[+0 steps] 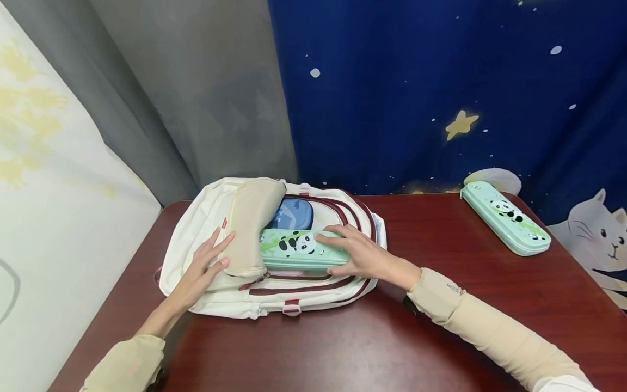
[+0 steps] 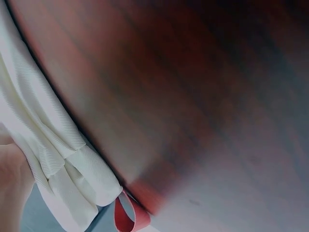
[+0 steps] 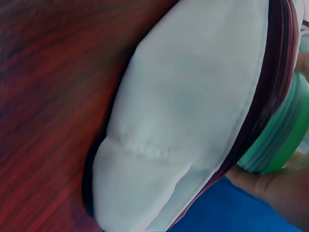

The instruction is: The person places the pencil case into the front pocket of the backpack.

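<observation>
A white backpack (image 1: 206,201) with dark red zips lies flat on the table, its beige front flap (image 1: 247,228) folded back toward the left. My right hand (image 1: 360,253) grips the right end of a mint green pencil case (image 1: 306,250) printed with pandas; its left end is hidden under the flap. In the right wrist view, fingers and thumb (image 3: 251,183) close around the green case end (image 3: 280,140). My left hand (image 1: 198,272) rests with spread fingers on the bag's left side, beside the flap. Behind the green case, a blue case (image 1: 294,213) sits partly under the flap.
Another mint panda pencil case (image 1: 506,218) lies at the table's back right. The dark red wooden table (image 1: 416,337) meets a grey curtain (image 1: 210,98) and a blue starry curtain (image 1: 392,98) at its back edge. A red loop (image 2: 130,215) sticks out from the bag.
</observation>
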`<state>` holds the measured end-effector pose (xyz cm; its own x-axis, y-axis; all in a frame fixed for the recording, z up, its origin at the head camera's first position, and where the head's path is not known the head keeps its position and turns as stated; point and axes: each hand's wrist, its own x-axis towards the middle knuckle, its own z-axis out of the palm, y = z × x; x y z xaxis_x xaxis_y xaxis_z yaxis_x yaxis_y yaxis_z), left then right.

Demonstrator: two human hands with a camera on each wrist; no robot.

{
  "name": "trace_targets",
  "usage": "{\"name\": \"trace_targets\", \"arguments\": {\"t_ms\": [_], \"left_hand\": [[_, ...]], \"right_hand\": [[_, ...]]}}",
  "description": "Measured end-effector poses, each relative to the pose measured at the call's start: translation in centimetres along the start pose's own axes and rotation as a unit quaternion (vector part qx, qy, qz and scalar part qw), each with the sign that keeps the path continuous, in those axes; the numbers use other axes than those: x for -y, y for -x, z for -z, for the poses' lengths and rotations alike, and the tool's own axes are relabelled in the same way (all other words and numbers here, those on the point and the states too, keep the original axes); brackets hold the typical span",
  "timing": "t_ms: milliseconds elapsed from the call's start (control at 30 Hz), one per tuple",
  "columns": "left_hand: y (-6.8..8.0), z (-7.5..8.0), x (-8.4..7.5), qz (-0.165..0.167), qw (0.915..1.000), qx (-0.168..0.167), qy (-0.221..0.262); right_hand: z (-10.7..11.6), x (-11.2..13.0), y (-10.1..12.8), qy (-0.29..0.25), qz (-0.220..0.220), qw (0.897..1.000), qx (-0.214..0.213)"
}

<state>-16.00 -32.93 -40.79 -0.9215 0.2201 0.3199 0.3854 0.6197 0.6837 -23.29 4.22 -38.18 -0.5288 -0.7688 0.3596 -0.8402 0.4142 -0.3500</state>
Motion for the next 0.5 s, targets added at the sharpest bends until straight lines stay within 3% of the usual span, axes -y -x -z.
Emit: {"name": "trace_targets", "arguments": {"t_ms": [267, 500], "left_hand": [[0.3, 0.7, -1.4, 0.016, 0.9988, 0.004, 0.046], [0.5, 0.7, -0.2, 0.021, 0.998, 0.015, 0.058]], "right_hand": [[-0.7, 0.6, -0.9, -0.005, -0.007, 1.0, -0.015], [-1.1, 1.0, -1.4, -0.018, -0.028, 0.999, -0.01]]}}
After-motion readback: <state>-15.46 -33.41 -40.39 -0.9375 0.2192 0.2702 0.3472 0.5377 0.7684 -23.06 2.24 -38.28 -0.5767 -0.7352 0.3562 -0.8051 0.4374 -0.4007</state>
